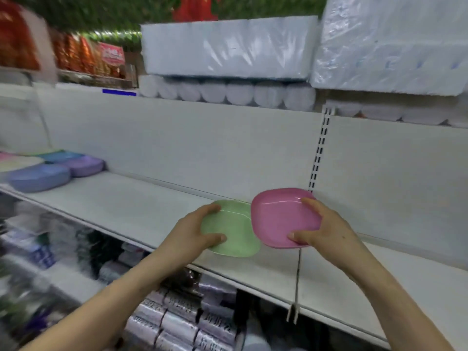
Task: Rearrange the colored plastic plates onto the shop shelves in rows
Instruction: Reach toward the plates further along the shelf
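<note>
A person holds two square plastic plates over a white shop shelf [126,206]. The left hand [195,231] grips the green plate [235,231] by its left edge, thumb on top. The right hand [321,229] grips the pink plate [278,216], tilted, its edge overlapping the green one's right side. Stacked plates [50,171] in purple, blue and pale tones sit far left on the shelf. Wrapped tissue rolls [228,46] fill the shelf above.

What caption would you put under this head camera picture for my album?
Left hand grips a green plate and right hand a pink plate at a white shop shelf.
</note>
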Tool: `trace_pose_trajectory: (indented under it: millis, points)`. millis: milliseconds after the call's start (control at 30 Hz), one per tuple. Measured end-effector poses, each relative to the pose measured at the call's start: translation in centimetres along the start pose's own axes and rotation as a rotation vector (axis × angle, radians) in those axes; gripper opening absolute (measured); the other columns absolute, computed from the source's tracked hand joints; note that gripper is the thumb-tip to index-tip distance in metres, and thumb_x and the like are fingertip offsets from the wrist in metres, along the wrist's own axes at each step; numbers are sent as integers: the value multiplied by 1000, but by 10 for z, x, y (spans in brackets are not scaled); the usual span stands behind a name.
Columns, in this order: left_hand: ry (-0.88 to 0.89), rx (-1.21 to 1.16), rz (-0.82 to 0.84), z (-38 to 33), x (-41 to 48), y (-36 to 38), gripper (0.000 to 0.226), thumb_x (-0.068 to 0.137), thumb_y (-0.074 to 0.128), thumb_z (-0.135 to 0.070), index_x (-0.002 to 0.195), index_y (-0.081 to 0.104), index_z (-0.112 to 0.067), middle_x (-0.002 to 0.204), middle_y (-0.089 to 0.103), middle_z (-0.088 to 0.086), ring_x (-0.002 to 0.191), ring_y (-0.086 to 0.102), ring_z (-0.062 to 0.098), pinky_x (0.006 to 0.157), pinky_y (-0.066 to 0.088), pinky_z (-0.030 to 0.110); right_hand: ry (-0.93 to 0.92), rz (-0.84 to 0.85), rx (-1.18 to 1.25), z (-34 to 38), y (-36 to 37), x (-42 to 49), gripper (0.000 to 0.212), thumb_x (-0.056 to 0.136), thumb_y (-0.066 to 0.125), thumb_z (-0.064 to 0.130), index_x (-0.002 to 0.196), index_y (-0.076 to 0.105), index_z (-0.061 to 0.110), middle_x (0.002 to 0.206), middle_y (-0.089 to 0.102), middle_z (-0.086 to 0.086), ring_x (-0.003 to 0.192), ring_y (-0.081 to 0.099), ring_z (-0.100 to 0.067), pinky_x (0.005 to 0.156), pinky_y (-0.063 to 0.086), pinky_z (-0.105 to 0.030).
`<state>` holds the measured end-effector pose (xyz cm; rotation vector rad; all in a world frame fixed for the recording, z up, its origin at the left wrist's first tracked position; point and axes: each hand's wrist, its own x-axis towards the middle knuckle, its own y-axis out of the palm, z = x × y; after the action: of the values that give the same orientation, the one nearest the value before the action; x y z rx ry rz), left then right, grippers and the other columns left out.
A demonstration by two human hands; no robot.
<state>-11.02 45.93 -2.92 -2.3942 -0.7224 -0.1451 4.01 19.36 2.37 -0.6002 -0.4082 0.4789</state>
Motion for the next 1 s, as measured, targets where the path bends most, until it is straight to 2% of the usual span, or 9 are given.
trace_pose_trajectory:
  millis: [200, 333, 433, 500, 600, 700, 867, 933, 1000]
  points:
    - [-107, 99, -202, 105, -47, -171, 65, 81, 83, -30, 139, 55, -38, 131, 58, -14, 117, 58, 13, 98, 50, 32, -163, 130, 43, 122, 170, 30, 87, 78, 87, 23, 153, 44, 31, 131, 46, 8, 120, 50, -16, 92, 39, -31]
    - [-207, 160, -308, 160, -90, -273, 66, 82, 83, -28, 141, 54, -37, 134, 54, -13, 118, 56, 12, 91, 49, 22, -260, 237, 89, 195, 265, 36, 85, 79, 85, 25, 153, 43, 31, 134, 49, 5, 118, 51, -17, 91, 38, -32]
    - [-288, 204, -385, 193, -125, -342, 68, 81, 85, -33, 141, 53, -41, 131, 57, -10, 113, 61, 14, 92, 53, 32, -336, 317, 120, 251, 331, 35, 84, 81, 85, 22, 153, 43, 29, 135, 49, 5, 115, 49, -14, 91, 37, -29]
    - [-333, 209, -448, 212, -148, -378, 67, 81, 85, -32, 140, 54, -39, 132, 58, -7, 112, 62, 17, 94, 54, 38, -402, 371, 129, 284, 371, 36, 80, 80, 84, 19, 151, 46, 29, 128, 51, 6, 111, 50, -13, 84, 38, -23]
    - [-392, 213, -541, 237, -177, -425, 66, 82, 85, -29, 140, 55, -35, 130, 60, -7, 113, 62, 18, 95, 54, 38, -471, 445, 140, 328, 428, 36, 74, 80, 84, 18, 145, 50, 31, 120, 53, 9, 109, 53, -13, 75, 38, -12]
    - [-442, 204, -629, 266, -201, -465, 66, 79, 87, -32, 137, 57, -38, 126, 63, -7, 108, 64, 18, 90, 56, 39, -512, 517, 144, 369, 483, 39, 76, 82, 84, 23, 149, 48, 29, 124, 51, 9, 114, 51, -13, 88, 38, -25]
    - [-513, 210, -718, 316, -227, -533, 64, 77, 87, -36, 134, 58, -44, 128, 63, -9, 109, 65, 16, 93, 57, 44, -587, 617, 155, 432, 581, 48, 86, 82, 83, 30, 156, 40, 25, 148, 50, 5, 120, 43, -5, 97, 34, -26]
    - [-527, 239, -760, 337, -229, -564, 63, 79, 87, -33, 135, 58, -41, 129, 62, -9, 110, 63, 15, 92, 55, 39, -607, 649, 169, 456, 619, 56, 84, 82, 83, 30, 155, 41, 25, 143, 52, 6, 118, 44, -5, 95, 33, -26]
    - [-537, 250, -807, 359, -224, -598, 62, 80, 86, -31, 134, 58, -40, 129, 61, -10, 109, 62, 12, 83, 52, 30, -615, 669, 200, 479, 657, 67, 82, 83, 83, 29, 154, 42, 26, 137, 52, 9, 116, 45, -6, 93, 34, -26]
